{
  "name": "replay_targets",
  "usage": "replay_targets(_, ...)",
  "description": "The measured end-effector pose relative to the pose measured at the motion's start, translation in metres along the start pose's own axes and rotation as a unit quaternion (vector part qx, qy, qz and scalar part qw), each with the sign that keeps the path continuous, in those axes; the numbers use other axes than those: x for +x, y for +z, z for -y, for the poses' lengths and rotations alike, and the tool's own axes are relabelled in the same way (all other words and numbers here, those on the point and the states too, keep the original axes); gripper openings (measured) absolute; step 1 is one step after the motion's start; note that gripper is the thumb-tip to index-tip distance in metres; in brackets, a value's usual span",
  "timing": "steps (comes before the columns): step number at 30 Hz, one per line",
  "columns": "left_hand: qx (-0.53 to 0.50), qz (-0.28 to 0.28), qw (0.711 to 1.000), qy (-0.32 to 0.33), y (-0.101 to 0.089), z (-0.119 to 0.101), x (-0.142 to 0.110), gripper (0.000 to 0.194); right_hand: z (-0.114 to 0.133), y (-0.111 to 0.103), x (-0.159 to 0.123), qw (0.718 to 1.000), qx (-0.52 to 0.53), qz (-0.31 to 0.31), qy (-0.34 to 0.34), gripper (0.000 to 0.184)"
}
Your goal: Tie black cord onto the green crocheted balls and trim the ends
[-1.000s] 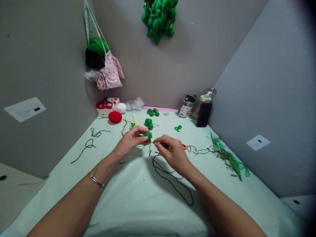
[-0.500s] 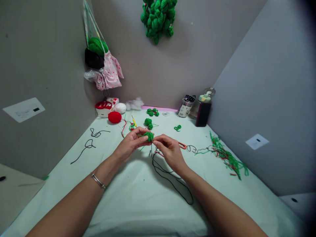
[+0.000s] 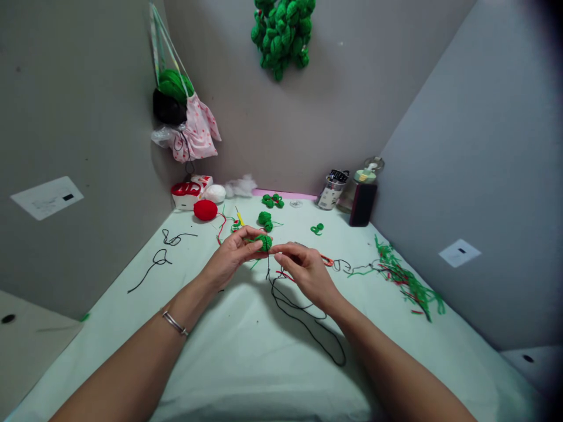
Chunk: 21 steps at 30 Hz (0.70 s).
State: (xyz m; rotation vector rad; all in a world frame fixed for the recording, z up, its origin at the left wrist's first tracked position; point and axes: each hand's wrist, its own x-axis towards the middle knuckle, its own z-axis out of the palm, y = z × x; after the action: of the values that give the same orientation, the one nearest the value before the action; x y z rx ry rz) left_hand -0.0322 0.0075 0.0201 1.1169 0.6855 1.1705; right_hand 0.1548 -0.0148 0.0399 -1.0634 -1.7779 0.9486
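Between the fingertips and thumb of my left hand (image 3: pixel 231 257) is a small green crocheted ball (image 3: pixel 264 242). A black strand runs over the ball's face and hangs below it, joining the loose black yarn (image 3: pixel 290 303) looped on the table. Close by the ball's right side, my right hand (image 3: pixel 304 271) is pinched, thumb against index finger. The sewing needle in that pinch is mostly hidden by the fingers. Behind my hands lies another green crocheted piece (image 3: pixel 265 221).
Red yarn (image 3: pixel 205 210) and a yellow-handled hook (image 3: pixel 240 218) lie at back left. Orange scissors (image 3: pixel 326 260) sit beyond my right hand. Yarn scraps (image 3: pixel 407 281) are heaped at right. A phone (image 3: pixel 363 204) leans near a bottle (image 3: pixel 366 174) and a pen cup (image 3: pixel 331 190).
The needle's pale shaft showed at the ball a second ago and is now hidden. The black strand now crosses the ball's face. My right hand has shifted only slightly.
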Motion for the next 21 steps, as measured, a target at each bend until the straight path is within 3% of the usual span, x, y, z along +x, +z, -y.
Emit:
replay_targets(7, 0.02, 0.03, 0.999, -0.002, -0.002, -0.001, -0.001, 0.019, 0.001, -0.007, 0.002, 0.999, -0.03, 0.01, -0.027, 0.018)
replay_targets(14, -0.032, 0.024, 0.999, -0.031, 0.0, 0.003, 0.001, 0.023, -0.01, -0.006, 0.006, 0.999, -0.012, 0.003, -0.041, 0.014)
replay_targets(21, -0.067, 0.016, 0.996, -0.062, 0.001, 0.004, 0.0, 0.024, -0.026, -0.012, 0.012, 0.991, -0.048, 0.007, -0.129, 0.013)
